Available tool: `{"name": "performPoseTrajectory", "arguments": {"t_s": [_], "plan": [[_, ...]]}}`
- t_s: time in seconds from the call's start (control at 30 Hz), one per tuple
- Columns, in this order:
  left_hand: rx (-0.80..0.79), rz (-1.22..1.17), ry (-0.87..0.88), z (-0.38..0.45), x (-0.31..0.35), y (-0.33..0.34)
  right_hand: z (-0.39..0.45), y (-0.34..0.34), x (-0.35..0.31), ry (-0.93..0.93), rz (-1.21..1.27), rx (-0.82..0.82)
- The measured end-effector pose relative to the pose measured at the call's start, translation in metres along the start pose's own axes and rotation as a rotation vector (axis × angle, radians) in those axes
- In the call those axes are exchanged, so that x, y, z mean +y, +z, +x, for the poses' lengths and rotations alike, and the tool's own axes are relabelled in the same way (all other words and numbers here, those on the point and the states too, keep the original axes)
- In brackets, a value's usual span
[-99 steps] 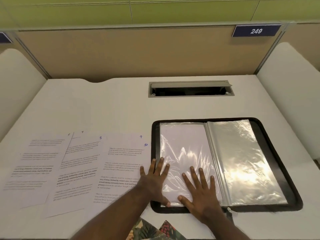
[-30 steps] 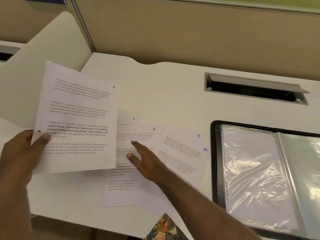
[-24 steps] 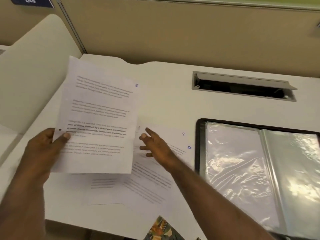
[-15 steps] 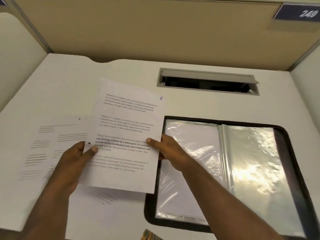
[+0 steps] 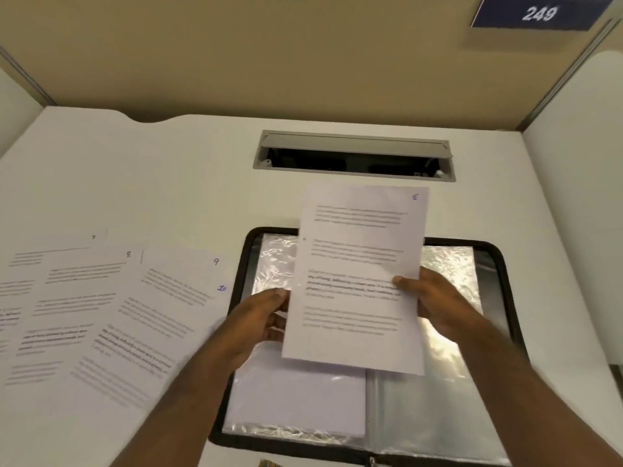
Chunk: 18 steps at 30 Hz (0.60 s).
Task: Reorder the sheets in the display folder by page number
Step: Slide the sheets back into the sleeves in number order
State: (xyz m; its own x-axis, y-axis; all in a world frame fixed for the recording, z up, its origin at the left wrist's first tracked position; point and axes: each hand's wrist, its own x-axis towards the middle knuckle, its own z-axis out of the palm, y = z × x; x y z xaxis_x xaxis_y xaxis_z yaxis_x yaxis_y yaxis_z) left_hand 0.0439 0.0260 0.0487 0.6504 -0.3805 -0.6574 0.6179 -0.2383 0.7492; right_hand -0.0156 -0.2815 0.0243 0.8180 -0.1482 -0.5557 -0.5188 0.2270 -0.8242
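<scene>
Both hands, left (image 5: 259, 318) and right (image 5: 435, 299), pinch sheet 6 (image 5: 359, 281) over folder (image 5: 488, 332); sheets 7–10 (image 5: 135, 298) at 9 o'clock remain unfiled.

A blue plate (image 5: 539, 13) at one o'clock read "249". Handwritten "6" marked the held sheet (image 5: 357, 281); desk sheets (image 5: 101, 315) at nine o'clock bore 7, 8, 9, 10.

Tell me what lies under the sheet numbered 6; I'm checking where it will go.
Under sheet 6, held by the left hand and right hand, lies the open display folder. Its clear sleeves show around the sheet; the part beneath it is hidden.
</scene>
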Motion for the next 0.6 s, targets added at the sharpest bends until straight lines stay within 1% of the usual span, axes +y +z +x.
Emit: {"name": "performPoseTrajectory", "arguments": {"t_s": [0.07, 0.1, 0.13, 0.2, 0.27, 0.3, 0.37, 0.43, 0.47, 0.6], "plan": [[0.064, 0.031, 0.02, 0.022, 0.005, 0.023, 0.001, -0.036, -0.006, -0.033, 0.053, 0.099], [0.113, 0.087, 0.043, 0.036, 0.007, 0.035, 0.0, -0.053, -0.011, -0.06, 0.095, 0.157], [0.161, 0.181, 0.096, 0.049, 0.009, 0.048, -0.001, -0.069, -0.016, -0.091, 0.146, 0.218], [0.232, 0.45, 0.293, 0.074, 0.013, 0.074, -0.004, -0.099, -0.029, -0.155, 0.235, 0.321], [0.232, 0.717, 0.488, 0.097, 0.018, 0.098, -0.006, -0.122, -0.04, -0.2, 0.286, 0.414], [0.208, 0.81, 0.547, 0.108, 0.021, 0.108, -0.006, -0.132, -0.044, -0.216, 0.314, 0.466], [0.138, 0.951, 0.582, 0.127, 0.028, 0.127, -0.004, -0.146, -0.049, -0.248, 0.371, 0.543], [0.084, 1.114, 0.592, 0.146, 0.032, 0.139, -0.004, -0.152, -0.051, -0.266, 0.406, 0.574], [0.084, 1.191, 0.606, 0.155, 0.032, 0.144, -0.005, -0.153, -0.051, -0.268, 0.409, 0.576], [0.202, 1.337, 0.674, 0.171, 0.033, 0.154, -0.01, -0.154, -0.043, -0.262, 0.381, 0.563]]}}
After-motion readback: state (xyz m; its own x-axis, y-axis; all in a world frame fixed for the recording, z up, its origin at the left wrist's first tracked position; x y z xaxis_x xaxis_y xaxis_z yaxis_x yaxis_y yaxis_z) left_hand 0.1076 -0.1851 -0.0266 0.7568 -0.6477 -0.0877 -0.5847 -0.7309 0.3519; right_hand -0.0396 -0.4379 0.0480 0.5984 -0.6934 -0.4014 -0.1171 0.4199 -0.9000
